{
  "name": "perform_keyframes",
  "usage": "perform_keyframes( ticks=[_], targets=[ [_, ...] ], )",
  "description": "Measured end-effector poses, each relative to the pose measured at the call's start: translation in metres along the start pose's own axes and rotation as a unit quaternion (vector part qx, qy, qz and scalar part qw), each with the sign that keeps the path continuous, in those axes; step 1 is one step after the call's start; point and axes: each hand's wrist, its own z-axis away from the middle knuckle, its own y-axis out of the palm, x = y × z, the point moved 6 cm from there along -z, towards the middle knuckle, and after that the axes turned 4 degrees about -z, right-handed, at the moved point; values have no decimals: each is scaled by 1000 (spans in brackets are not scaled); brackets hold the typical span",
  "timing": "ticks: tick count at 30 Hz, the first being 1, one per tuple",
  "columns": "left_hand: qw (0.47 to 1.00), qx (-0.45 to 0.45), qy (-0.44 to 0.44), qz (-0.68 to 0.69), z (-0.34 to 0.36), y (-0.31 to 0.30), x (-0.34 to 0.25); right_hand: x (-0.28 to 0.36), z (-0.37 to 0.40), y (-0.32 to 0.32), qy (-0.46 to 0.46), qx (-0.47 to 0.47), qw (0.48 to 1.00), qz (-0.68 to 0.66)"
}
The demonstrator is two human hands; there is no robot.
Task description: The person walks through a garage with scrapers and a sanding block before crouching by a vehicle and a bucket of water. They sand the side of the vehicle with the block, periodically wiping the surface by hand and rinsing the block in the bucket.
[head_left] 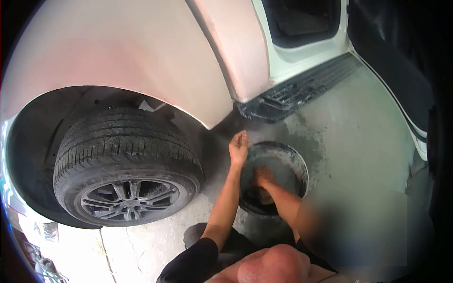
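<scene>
A round black basin (306, 175) of greyish water stands on the wet floor in front of me. My right hand (264, 176) is down inside it, smeared by motion, so I cannot tell what its fingers do. A brownish object (265, 196) shows in the basin just below that hand. My left hand (239, 145) hovers by the basin's left rim, its fingers curled together and nothing visible in them.
A vehicle's pale, patchy front fender (141, 52) arches over a tyre (127, 146) at the left. A black running board (302, 85) lies beyond the basin. The open door (394, 70) hangs at the right. My bent knee (273, 264) is at the bottom.
</scene>
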Motion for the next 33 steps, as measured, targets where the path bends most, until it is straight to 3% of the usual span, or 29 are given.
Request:
perform_keyframes(
  ticks=[2,8,12,23,25,28,31,32,33],
  targets=[
    [1000,3,2,10,-4,-1,11,-1,4,-1,25,5,998,-58],
    [1000,-13,6,0,0,0,4,-1,7,-4,28,3,997,-69],
    [1000,-11,17,-13,-1,-1,7,-17,-29,31,52,-26,998,-23],
    [1000,-9,8,-1,1,-2,6,-5,-24,17,27,-13,999,-28],
    [999,-18,31,-23,6,-3,-3,4,0,-1,-6,20,999,-47],
    [995,-34,71,-62,11,0,-19,-11,-20,27,-25,-27,998,-60],
    [972,-46,164,-165,25,10,-36,-32,-85,75,-87,23,994,60],
    [956,-46,204,-206,31,15,-41,-34,-91,88,-91,7,996,3],
    [960,-14,182,-212,35,23,-34,-39,-91,94,-91,-11,994,-52]
  ],
)
